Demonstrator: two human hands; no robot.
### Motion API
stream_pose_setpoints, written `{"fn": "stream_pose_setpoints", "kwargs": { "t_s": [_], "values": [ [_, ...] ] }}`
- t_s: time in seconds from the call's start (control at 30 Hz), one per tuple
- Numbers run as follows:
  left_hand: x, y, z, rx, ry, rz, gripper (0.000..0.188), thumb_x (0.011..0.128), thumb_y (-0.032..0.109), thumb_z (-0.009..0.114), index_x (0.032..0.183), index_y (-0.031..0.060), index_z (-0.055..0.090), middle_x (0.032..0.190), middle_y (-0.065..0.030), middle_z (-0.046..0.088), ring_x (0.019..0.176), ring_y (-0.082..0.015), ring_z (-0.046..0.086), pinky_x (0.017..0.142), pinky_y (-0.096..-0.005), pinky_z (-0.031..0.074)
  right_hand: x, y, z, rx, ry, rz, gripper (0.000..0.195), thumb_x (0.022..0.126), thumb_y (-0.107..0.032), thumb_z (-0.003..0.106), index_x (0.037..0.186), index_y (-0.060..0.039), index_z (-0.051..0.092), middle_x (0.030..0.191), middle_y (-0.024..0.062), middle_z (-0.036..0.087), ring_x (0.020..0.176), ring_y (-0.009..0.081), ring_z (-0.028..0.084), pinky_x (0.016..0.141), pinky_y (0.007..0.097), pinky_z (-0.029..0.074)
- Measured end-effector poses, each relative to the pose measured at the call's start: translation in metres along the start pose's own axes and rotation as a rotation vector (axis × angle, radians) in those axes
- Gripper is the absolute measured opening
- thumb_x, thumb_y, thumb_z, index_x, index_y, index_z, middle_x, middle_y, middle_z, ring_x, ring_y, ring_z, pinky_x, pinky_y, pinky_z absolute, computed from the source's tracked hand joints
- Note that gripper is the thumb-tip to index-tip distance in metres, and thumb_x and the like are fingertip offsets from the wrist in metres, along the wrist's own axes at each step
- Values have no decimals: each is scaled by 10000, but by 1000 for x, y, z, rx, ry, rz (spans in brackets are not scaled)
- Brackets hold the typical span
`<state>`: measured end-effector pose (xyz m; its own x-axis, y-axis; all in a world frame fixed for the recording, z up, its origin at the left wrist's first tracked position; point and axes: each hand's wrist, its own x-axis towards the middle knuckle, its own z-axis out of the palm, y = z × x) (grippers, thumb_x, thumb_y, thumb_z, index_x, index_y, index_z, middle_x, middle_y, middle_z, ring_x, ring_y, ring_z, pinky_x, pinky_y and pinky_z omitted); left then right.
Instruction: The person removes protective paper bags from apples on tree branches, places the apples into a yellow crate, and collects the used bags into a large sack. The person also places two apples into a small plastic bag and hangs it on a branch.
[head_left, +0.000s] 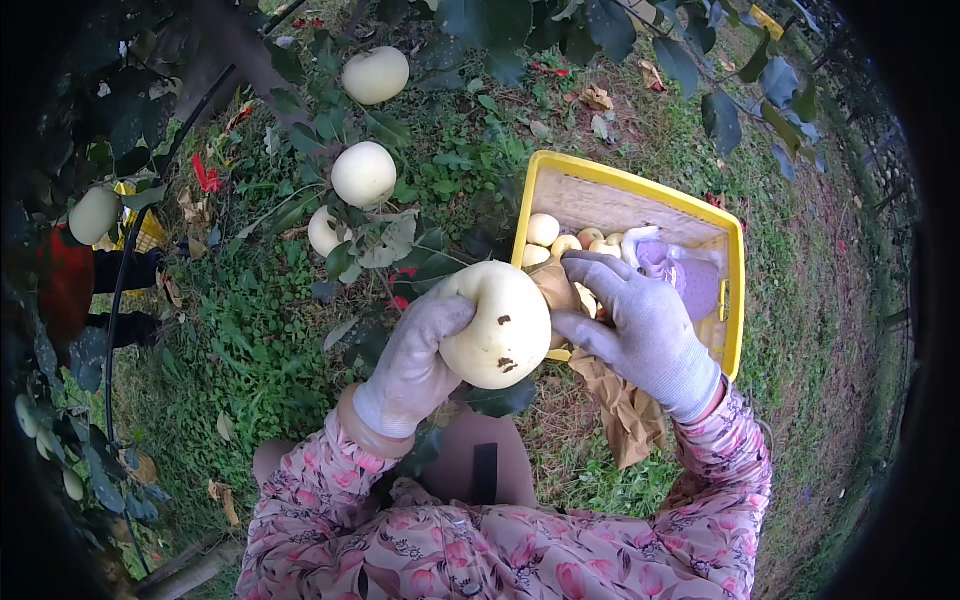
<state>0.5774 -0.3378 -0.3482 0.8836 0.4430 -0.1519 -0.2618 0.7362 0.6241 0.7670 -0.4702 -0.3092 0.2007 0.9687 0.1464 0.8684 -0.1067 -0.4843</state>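
A large pale apple (491, 334) with several small brown marks on its skin sits in my gloved left hand (420, 352), the thumb pressed to its near side. Leaves of the tree are close around it; whether its stem is still attached is hidden. My gloved right hand (637, 322) is just right of the apple, index finger and thumb spread. Crumpled brown paper (622, 420) hangs from under that palm, and more brown paper shows between its fingers and the apple. The rest of the grip is hidden behind the hand.
Beyond my right hand stands a yellow-rimmed crate (637, 176) holding several apples (544, 229) and a purple bundle (690, 281). More apples (364, 174) hang on branches ahead. A dark hose (120, 285) runs down the left. A person in red (66, 285) is partly visible at left.
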Motion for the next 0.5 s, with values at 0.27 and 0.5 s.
{"fn": "stream_pose_setpoints", "kwargs": {
  "t_s": [0.27, 0.5],
  "values": [
    [-25, 20, 15, 477, 72, 9, 458, 810, 202, 685, 1195, -1, 543, 1049, -33, 592, 940, -76, 546, 843, -247, 461, 10, -18, 44, -99, 45, -157, 542, 781, -248, 689, 1270, -114, 499, 1022, 127, 640, 710, 257, 673, 588, 362, 532],
    [-8, 11, 30, 401, -37, 111, 477, 788, 222, 711, 1176, -4, 550, 1025, -22, 591, 912, -77, 549, 839, -249, 458, 26, 7, 62, 382, 443, 141, 141, 866, -38, 575, 997, -15, 623, 769, 138, 647, 620, 214, 606, 619, 289, 489]
  ]
}}
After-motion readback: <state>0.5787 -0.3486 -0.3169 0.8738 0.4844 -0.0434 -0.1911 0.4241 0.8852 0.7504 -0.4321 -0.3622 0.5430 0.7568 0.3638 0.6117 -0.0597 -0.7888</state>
